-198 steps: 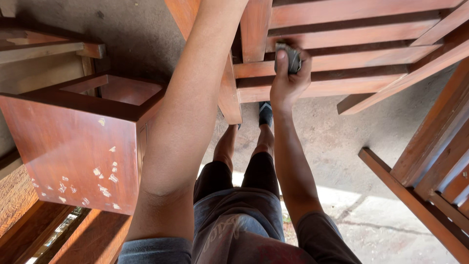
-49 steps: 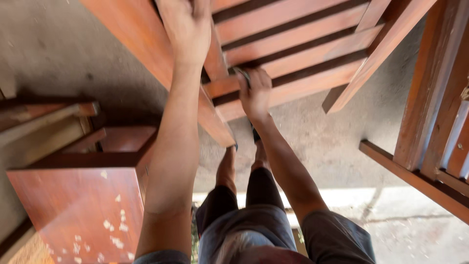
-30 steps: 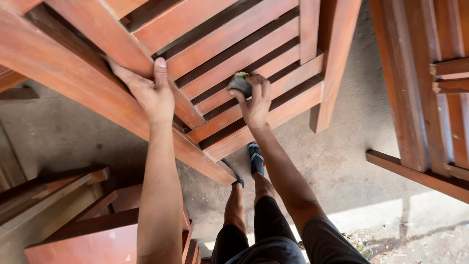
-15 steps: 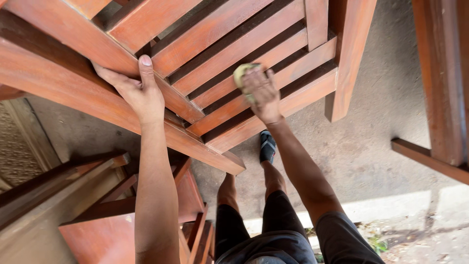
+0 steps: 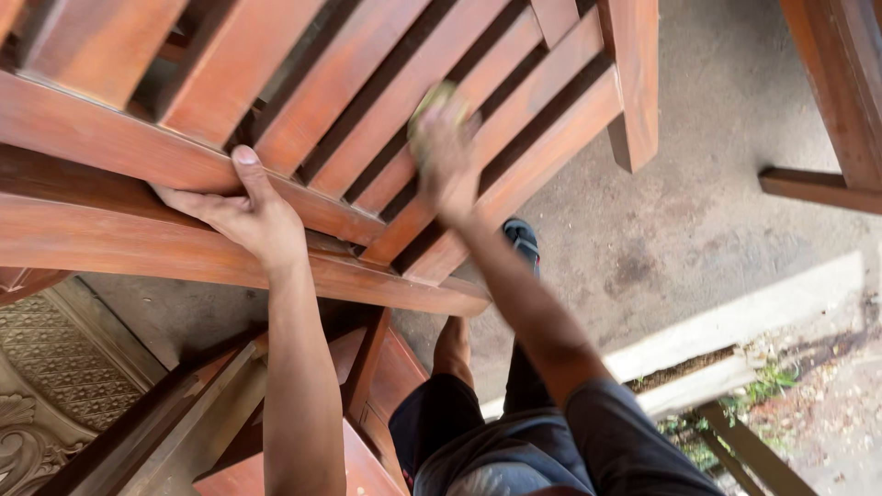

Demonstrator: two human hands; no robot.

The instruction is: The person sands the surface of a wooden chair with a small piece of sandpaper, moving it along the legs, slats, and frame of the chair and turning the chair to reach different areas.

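Note:
A reddish-brown slatted wooden chair [image 5: 367,92] fills the upper left, tipped over in front of me. My left hand [image 5: 241,209] grips its side rail, thumb on top of the rail. My right hand [image 5: 445,154], blurred by motion, presses a small yellowish pad [image 5: 430,101] flat against the slats. My legs and one dark shoe [image 5: 524,241] show below on the concrete floor.
More reddish wooden furniture stands at the lower left [image 5: 303,432] and at the right edge [image 5: 836,92]. A carved pale panel [image 5: 37,367] lies at the far left. A concrete kerb [image 5: 726,321] runs across the lower right, with weeds and dirt beyond it.
My view has swung, so the chair now fills more of the frame. My right hand has slid the pad along the slats. My left hand keeps its grip on the rail.

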